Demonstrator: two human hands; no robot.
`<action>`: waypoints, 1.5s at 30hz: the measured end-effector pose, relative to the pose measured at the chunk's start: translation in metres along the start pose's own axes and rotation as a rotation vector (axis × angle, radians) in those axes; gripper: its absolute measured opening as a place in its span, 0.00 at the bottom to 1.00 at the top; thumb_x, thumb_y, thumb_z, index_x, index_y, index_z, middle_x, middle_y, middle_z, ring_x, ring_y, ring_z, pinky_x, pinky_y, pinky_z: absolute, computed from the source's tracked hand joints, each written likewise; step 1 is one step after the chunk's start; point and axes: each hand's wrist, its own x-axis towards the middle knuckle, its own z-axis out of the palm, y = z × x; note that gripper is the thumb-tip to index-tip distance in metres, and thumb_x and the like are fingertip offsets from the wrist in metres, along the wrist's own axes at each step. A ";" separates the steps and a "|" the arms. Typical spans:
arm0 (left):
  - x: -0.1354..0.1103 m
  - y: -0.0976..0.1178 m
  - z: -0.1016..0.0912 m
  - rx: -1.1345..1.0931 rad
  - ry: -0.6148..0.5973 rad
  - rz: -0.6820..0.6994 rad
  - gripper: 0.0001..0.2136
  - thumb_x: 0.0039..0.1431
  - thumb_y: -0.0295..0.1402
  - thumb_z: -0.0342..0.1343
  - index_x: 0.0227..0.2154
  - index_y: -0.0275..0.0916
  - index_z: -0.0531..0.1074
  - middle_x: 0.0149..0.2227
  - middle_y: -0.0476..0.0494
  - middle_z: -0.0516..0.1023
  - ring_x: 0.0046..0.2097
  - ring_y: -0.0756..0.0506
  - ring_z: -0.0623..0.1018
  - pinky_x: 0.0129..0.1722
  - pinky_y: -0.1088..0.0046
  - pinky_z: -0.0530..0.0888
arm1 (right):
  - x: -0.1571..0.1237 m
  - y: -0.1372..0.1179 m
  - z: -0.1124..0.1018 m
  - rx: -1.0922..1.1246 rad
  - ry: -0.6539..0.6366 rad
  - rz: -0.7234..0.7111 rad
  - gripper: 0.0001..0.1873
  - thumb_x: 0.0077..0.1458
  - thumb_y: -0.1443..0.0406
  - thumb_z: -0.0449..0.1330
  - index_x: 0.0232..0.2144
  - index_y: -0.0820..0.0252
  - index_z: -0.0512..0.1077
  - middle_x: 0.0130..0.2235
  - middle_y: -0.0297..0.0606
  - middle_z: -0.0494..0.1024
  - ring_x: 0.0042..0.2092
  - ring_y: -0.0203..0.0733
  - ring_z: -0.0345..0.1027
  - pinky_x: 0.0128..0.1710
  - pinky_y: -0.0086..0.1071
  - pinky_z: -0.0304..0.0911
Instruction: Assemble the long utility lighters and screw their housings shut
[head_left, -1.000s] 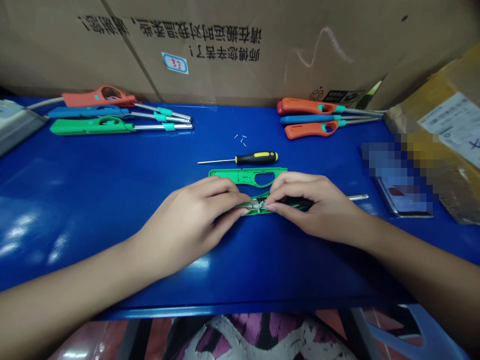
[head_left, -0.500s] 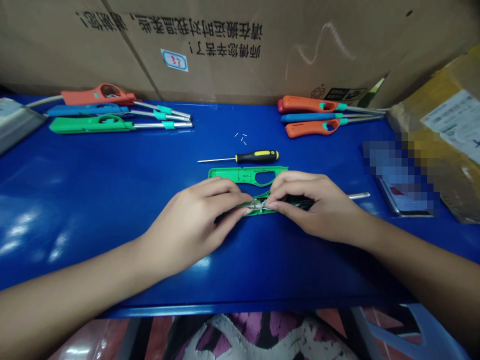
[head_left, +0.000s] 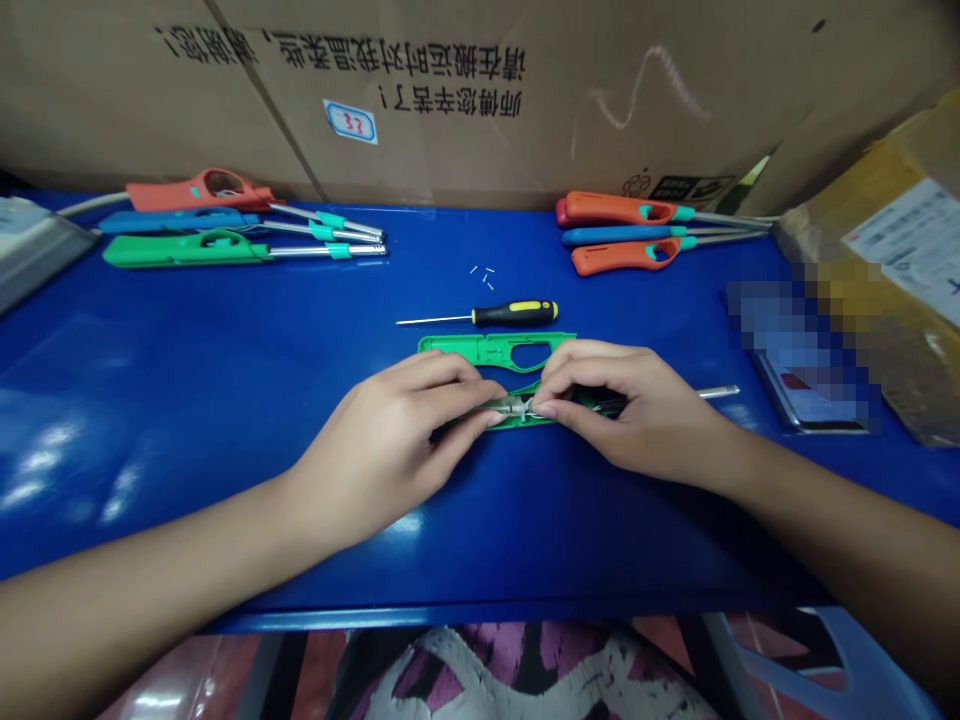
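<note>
My left hand (head_left: 390, 445) and my right hand (head_left: 637, 410) meet over the open lower half of a green utility lighter shell (head_left: 510, 422). Their fingertips pinch a small metal part (head_left: 516, 405) inside it. Dark wiring and parts (head_left: 600, 405) show in the shell beside my right hand. A metal lighter nozzle tube (head_left: 716, 393) sticks out to the right. Just above my hands lies the other green shell half (head_left: 487, 350). A yellow-and-black screwdriver (head_left: 517, 314) lies beyond it, with several tiny metal pins (head_left: 481, 277) farther back.
Assembled lighters lie in two groups on the blue table (head_left: 187, 400): green, blue and red (head_left: 225, 230) at back left, orange and blue (head_left: 645, 230) at back right. Cardboard boxes (head_left: 450, 100) stand behind. A blurred phone (head_left: 802, 370) and parcel (head_left: 885, 300) sit at right.
Both hands stay at the same spot on the metal part, with only slight finger shifts. The whole view has moved very slightly.
</note>
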 end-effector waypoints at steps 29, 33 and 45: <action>0.002 -0.002 -0.007 0.052 -0.051 0.042 0.08 0.66 0.33 0.58 0.45 0.40 0.79 0.41 0.46 0.80 0.43 0.45 0.78 0.43 0.67 0.76 | -0.004 -0.005 0.000 -0.158 0.027 -0.036 0.04 0.58 0.67 0.64 0.37 0.60 0.76 0.39 0.37 0.75 0.39 0.37 0.69 0.41 0.32 0.65; 0.001 -0.002 -0.002 0.045 -0.052 0.046 0.08 0.67 0.32 0.57 0.45 0.38 0.77 0.41 0.47 0.81 0.43 0.45 0.78 0.45 0.67 0.75 | -0.003 -0.006 0.001 -0.220 -0.008 -0.095 0.10 0.58 0.64 0.65 0.43 0.59 0.74 0.43 0.38 0.75 0.46 0.41 0.68 0.48 0.35 0.64; 0.001 -0.006 -0.006 0.175 -0.115 0.019 0.21 0.59 0.43 0.64 0.51 0.38 0.71 0.46 0.43 0.79 0.48 0.39 0.76 0.46 0.61 0.75 | -0.004 0.001 0.005 -0.238 0.017 -0.170 0.06 0.60 0.66 0.64 0.41 0.59 0.77 0.41 0.39 0.76 0.44 0.40 0.69 0.47 0.36 0.65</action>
